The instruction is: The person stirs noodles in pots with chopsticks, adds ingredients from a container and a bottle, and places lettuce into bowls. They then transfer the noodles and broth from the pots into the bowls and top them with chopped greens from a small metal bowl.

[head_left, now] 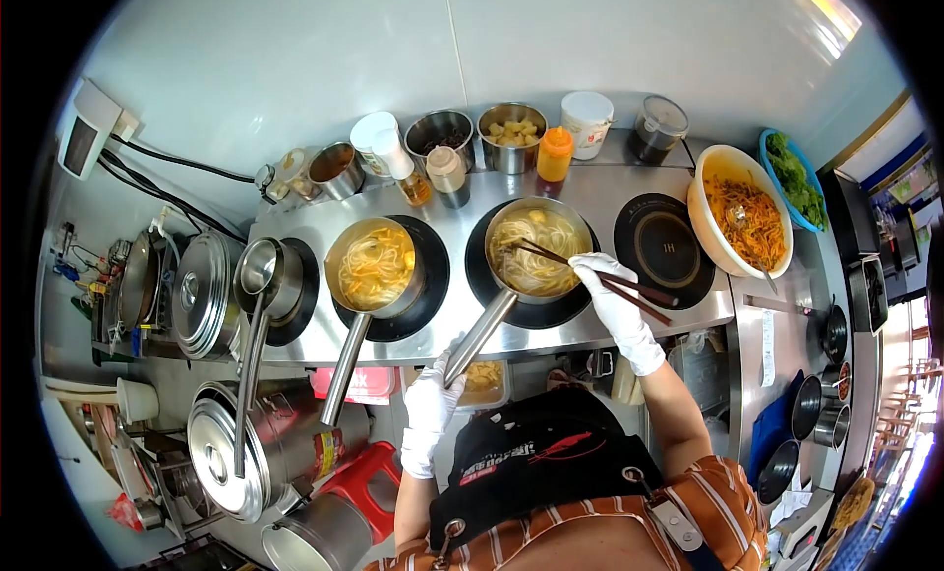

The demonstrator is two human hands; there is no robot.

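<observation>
background: a pale wall point(295, 50) behind a steel tabletop point(615, 189) with a row of cooking stations. the saucepan point(536, 299) of noodles point(536, 261) is over the third hotplate point(582, 310) from the left; whether its base sits flat cannot be told.

hands: the left hand point(433, 414), gloved, is curled around the end of the handle point(480, 338). the right hand point(612, 300), also gloved, is closed on a pair of chopsticks point(549, 255), tips among the noodles.

hazards, in judgement: a jerk on the handle, or chopsticks levering against the rim, could slide or tip the pan and slop liquid. a smooth glove might slip. the neighbouring pan's handle point(346, 371) also overhangs the front edge; a passing left forearm could knock it.

orientation: the saucepan's handle runs obliquely toward the wearer's left, past the edge. the chopsticks' long axis lies mostly crosswise, tips left and slightly away, butts right.
</observation>
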